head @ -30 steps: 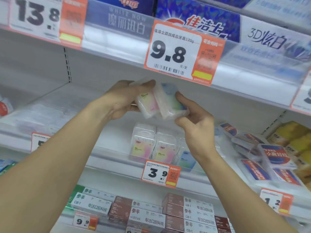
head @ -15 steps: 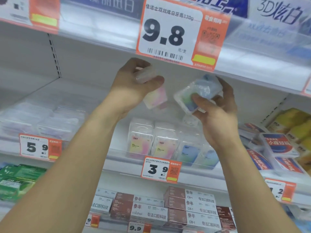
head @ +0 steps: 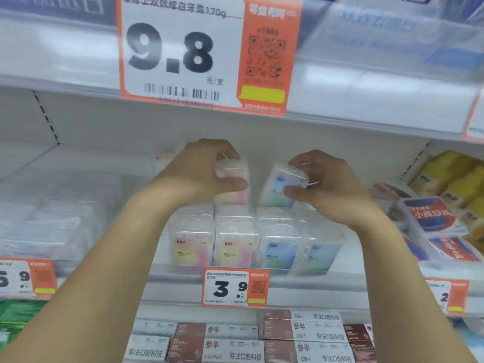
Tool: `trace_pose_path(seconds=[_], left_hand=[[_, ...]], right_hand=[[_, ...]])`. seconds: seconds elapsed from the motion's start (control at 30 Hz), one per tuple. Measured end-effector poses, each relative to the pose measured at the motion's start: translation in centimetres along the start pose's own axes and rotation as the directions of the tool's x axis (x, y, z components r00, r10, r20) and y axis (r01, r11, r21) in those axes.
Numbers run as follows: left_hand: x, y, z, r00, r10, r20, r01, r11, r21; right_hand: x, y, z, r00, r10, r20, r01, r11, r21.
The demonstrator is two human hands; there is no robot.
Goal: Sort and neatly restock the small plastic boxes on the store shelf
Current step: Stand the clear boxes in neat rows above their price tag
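- our left hand [head: 199, 171] is closed around a clear pink-labelled box [head: 231, 179], thumb across the front and fingers behind; it hangs just above the pink row on the shelf [head: 235, 277]
- our right hand [head: 330, 187] pinches a blue-labelled box [head: 281, 188] between thumb and fingers; this one is tilted, its lower corner near the tops of the stocked boxes behind the front row
- the stocked boxes stand upright along the shelf front, two pink-faced ones [head: 217, 244] on the left and two blue-faced ones [head: 298, 254] on the right, above the 3.9 price tag [head: 235, 288]; more sit behind them, though blur keeps us from counting
- we judge these boxes light and stiff; thin hard plastic with smooth glossy faces, so likely slick under dry fingers and prone to tip when nudged
- best hold, we think, is across the two narrow side walls or front-to-back near the upper half; that keeps the label facing out and leaves the base free to seat flat
- squeezing hard seems unwise; the lid may pop or the shell may flex; light pressure should do
- pink belongs over the left columns and blue over the right, so each hand looks already near its own group; we cannot tell whether either box touches the row below
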State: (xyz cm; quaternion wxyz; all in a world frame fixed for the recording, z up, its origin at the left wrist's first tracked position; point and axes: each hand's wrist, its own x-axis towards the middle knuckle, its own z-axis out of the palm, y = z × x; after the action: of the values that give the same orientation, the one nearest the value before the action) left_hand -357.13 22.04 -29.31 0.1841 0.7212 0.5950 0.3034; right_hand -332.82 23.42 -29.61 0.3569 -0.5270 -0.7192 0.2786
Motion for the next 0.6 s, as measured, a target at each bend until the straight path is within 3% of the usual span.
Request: trace_pose_path(seconds=[0.2,0.33,0.6], left_hand=[[0.2,-1.3,0.1,0.969,0.008,0.248,0.018,0.995,-0.102],[0.3,-1.6,0.4,0.912,-0.01,0.411,0.04,0.997,-0.065],[0.4,-1.4,1.5,0.919,-0.066,0.39,0.068,0.998,0.009]], right_hand=[[0.3,1.2,-0.2,0.982,0.057,0.181,-0.06,0.998,0.009],[0.3,0.9,0.1,0.94,0.098,0.328,-0.106,0.994,0.006],[0.7,0.9,0.5,0.903,0.198,0.382,-0.119,0.968,-0.222]])
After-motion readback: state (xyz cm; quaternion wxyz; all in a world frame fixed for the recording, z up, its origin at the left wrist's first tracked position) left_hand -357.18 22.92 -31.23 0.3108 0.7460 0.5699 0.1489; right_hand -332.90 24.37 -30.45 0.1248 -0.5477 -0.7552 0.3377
